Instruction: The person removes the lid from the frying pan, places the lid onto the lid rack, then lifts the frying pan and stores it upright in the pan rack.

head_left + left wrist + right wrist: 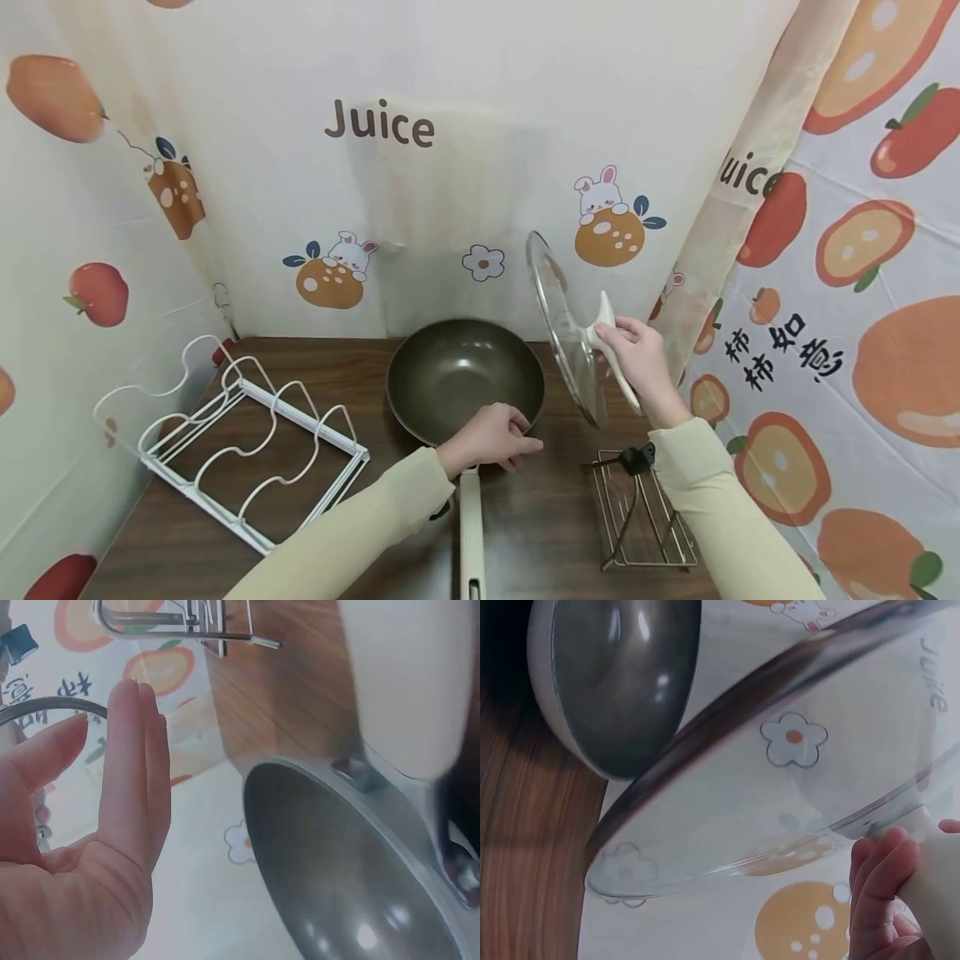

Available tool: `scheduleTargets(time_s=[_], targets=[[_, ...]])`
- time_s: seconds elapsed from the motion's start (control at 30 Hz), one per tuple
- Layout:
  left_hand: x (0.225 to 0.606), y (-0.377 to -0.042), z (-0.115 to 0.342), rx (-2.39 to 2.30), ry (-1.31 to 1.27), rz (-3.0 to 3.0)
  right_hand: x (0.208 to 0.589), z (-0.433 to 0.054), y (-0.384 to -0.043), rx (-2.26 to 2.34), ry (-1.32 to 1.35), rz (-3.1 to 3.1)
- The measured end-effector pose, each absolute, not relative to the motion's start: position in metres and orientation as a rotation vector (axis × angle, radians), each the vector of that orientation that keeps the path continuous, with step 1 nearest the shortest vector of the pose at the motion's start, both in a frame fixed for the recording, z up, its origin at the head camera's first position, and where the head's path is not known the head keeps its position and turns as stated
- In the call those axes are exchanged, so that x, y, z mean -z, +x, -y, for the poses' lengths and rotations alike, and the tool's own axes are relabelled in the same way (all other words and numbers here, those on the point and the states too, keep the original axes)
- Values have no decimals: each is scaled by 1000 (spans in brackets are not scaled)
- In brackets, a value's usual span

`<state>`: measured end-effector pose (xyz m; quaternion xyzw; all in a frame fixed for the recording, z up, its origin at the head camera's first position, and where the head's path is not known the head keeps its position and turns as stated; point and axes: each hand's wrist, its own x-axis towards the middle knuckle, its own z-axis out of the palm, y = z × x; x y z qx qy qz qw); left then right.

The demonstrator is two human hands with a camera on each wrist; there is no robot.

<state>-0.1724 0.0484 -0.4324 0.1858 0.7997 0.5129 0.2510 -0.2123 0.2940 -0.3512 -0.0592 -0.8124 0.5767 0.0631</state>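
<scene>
My right hand (636,354) grips the cream handle (613,350) of a glass pan lid (562,325), tilted nearly upright to the right of the wok. In the right wrist view the fingers curl round that handle, and the lid's metal rim crosses in front of the wok. A dark wok (465,375) sits on the table, its inside bare, its cream handle (471,533) pointing toward me. Over the wok's near right rim hovers my left hand (495,437), holding nothing. The left wrist view shows its fingers (127,765) straight and the thumb apart from them.
A white wire rack (247,450) with wavy dividers stands on the left of the brown wooden table (555,533). At the right, below the lid, is a small metal wire rack (645,517) with a black clip-like piece (636,459). Fruit-print cloth walls enclose the table.
</scene>
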Motion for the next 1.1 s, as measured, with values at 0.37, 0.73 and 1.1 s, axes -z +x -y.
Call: scheduleTargets(time_s=[0.37, 0.73, 1.1], targets=[[425, -172, -85, -1317, 554, -2174, 338, -325, -195, -1707, -261, 2423], [429, -166, -117, -1324, 555, -2096, 340, -349, -179, -1823, -344, 2366], [430, -151, -146, -1378, 516, -2014, 337, -371, -159, -1845, -446, 2386]])
